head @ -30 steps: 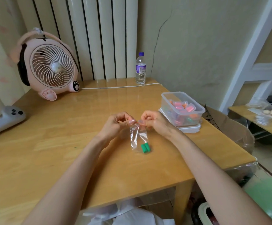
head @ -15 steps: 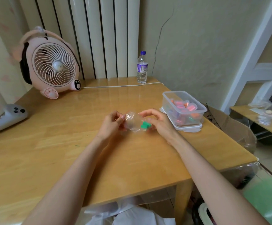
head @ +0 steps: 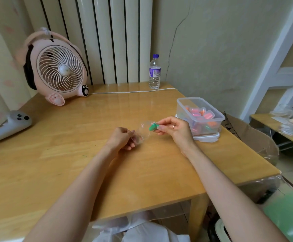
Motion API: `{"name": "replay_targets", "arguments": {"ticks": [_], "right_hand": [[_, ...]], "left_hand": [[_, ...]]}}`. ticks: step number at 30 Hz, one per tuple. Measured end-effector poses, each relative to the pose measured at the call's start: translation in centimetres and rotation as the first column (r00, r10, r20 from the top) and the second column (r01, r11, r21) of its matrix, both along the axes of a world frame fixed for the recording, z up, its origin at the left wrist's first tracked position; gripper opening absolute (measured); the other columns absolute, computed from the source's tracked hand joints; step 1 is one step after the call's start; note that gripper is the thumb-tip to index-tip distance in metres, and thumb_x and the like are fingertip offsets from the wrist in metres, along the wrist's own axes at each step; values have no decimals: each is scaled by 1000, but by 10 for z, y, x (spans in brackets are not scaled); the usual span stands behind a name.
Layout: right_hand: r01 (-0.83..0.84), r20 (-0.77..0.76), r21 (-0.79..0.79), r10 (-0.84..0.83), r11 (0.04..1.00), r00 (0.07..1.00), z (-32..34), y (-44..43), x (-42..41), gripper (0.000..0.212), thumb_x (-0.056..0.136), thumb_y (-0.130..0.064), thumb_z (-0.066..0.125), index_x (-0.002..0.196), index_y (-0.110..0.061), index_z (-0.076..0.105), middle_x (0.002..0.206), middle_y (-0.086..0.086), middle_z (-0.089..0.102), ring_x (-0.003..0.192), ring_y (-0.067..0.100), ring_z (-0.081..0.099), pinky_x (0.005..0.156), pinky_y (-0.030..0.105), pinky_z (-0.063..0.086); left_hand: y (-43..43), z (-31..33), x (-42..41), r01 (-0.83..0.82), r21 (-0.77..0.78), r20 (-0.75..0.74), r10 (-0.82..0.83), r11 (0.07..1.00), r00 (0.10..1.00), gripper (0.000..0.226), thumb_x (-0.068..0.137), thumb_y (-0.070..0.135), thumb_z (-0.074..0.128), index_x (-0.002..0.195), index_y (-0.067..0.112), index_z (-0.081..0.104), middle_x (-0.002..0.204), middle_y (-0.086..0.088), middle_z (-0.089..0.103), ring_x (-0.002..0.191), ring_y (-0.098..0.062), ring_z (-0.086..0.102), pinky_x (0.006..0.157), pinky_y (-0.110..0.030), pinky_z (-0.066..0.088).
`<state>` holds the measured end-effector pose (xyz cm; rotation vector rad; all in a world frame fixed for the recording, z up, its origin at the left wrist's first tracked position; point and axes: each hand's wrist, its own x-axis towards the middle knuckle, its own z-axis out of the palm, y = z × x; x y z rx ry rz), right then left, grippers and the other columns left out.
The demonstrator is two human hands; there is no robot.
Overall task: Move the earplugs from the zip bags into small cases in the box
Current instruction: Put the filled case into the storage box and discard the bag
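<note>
A small clear zip bag [head: 142, 133] lies sideways just above the wooden table [head: 72, 154], stretched between my hands. My left hand [head: 122, 139] pinches its left end. My right hand [head: 174, 129] pinches the green earplugs [head: 153, 127] at the bag's right end; whether through the plastic or bare I cannot tell. To the right stands a clear plastic box [head: 182, 106] on its lid, holding several small cases [head: 200, 116] with pink and orange contents.
A pink fan [head: 58, 70] stands at the back left, its white cord [head: 133, 91] running along the table's rear. A water bottle [head: 154, 72] stands by the wall. A white controller [head: 9, 125] lies at the left edge. A cardboard box [head: 247, 135] sits beyond the right edge.
The bag hung upright from both hands with the earplugs at its bottom; it has been turned sideways. My right hand has moved right and now pinches the earplugs.
</note>
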<state>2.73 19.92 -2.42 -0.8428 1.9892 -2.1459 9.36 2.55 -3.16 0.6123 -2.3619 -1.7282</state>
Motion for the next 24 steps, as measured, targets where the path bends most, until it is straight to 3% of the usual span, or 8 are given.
{"name": "replay_targets", "arguments": {"ticks": [5,8,13,18,20,23,24], "right_hand": [[86,-42,-6,-86,996,995,4,-1,-2,15,77,12,64,76,-3,66,58,5,62,48,5,58,51,15,48],[109,-70,-6,-109,994,992,7,-2,-2,16,76,11,65,75,-4,67,57,4,61,45,3,53,49,14,45],[102,-86,-39,-105,994,991,13,-5,-2,23,74,13,67,76,-11,63,61,3,60,45,3,52,49,15,43],[126,-96,-28,-129,992,987,16,-8,-1,21,75,10,67,71,-11,64,60,2,62,47,3,53,50,15,45],[130,-99,-22,-132,991,986,15,-8,-2,22,77,9,66,71,-13,66,57,-5,64,48,2,53,51,15,45],[123,-119,-15,-124,992,985,14,-8,-3,22,81,8,62,76,-12,69,66,-2,65,52,3,55,52,15,46],[119,-133,-11,-119,993,984,14,-8,-4,23,82,9,61,79,-12,70,70,1,64,53,3,55,54,15,47]], "left_hand": [[0,0,0,29,-110,37,-25,993,999,34,95,14,50,61,10,53,32,5,49,26,-4,38,31,-15,30],[1,-2,-1,50,-173,29,-45,984,999,35,93,18,54,59,12,57,45,-1,57,34,-8,42,33,-15,31],[1,-3,-2,38,-199,14,-36,979,999,38,96,28,49,63,13,57,37,5,52,32,-6,39,35,-16,30],[-4,-7,-7,-81,-399,-24,78,913,997,35,96,35,47,87,8,68,73,-6,61,70,-21,48,62,-26,34],[-6,-9,-9,-103,-349,-89,77,932,993,37,97,35,45,84,9,68,75,-6,63,70,-22,51,65,-27,36],[-2,0,-6,-98,-93,-274,69,991,959,40,98,38,41,81,13,67,68,3,59,60,-12,50,62,-26,41],[1,5,-4,-80,-30,-336,66,996,939,39,98,37,40,87,11,68,71,4,59,60,-6,50,61,-19,41]]}}
